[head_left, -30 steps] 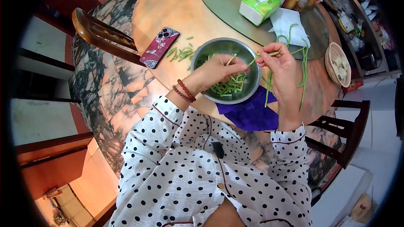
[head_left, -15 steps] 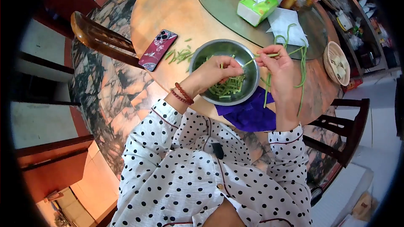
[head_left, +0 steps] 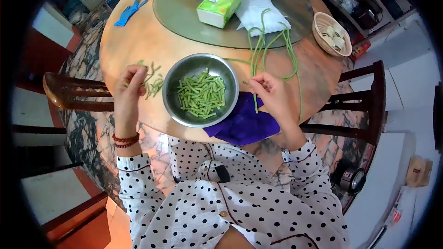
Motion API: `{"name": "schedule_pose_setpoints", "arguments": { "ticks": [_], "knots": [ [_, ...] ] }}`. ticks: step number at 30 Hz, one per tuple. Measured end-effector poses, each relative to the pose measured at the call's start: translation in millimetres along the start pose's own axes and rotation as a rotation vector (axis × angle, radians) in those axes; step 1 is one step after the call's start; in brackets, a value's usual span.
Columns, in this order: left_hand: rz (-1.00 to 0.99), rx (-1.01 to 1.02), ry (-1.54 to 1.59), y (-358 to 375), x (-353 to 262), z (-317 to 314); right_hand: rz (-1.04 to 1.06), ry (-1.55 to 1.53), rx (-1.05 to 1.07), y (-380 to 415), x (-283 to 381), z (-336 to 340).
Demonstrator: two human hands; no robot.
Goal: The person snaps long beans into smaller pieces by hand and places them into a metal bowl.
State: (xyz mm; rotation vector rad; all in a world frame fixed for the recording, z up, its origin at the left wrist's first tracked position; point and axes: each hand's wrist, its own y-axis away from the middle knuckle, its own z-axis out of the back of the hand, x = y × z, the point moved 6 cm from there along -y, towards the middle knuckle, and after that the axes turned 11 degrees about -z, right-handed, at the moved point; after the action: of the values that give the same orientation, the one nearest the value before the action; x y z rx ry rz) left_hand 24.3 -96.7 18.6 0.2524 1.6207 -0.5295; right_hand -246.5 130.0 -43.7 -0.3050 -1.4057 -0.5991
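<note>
A steel bowl (head_left: 168,103) holds many short cut pieces of green long bean (head_left: 201,96). Left of it, my left hand (head_left: 129,87) is pinched closed over a scatter of bean bits (head_left: 154,85) on the table; what its fingers hold, if anything, is hidden. My right hand (head_left: 270,93) is just right of the bowl, thumb and forefinger pressed together, with a tiny green bit by the fingertips. Whole long beans (head_left: 295,60) trail from the white paper (head_left: 263,13) towards the table edge, passing beside and behind my right hand.
A purple cloth (head_left: 249,127) lies at the near edge, partly under the bowl. The glass turntable (head_left: 184,23) bears a tissue pack (head_left: 220,9) and jars. A basket (head_left: 318,30) with pale pieces stands right, a blue glove (head_left: 130,13) far left. Chairs (head_left: 78,90) flank the table.
My hands have parted from above the bowl, the left moving out over the loose bits. The bean between them is no longer visible there. The view has shifted; the phone no longer shows.
</note>
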Motion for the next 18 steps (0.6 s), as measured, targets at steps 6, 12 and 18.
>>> {"name": "schedule_pose_setpoints", "arguments": {
  "ticks": [6,12,18],
  "knots": [
    [-0.285,0.064,-0.78,-3,53,38,0.829,0.468,0.261,104,167,-45],
    [-0.425,0.15,-1.036,18,50,12,1.14,0.52,0.247,147,210,-59],
    [-0.221,0.088,-0.936,28,37,-13,1.154,0.509,0.298,146,209,-62]
  ]
}}
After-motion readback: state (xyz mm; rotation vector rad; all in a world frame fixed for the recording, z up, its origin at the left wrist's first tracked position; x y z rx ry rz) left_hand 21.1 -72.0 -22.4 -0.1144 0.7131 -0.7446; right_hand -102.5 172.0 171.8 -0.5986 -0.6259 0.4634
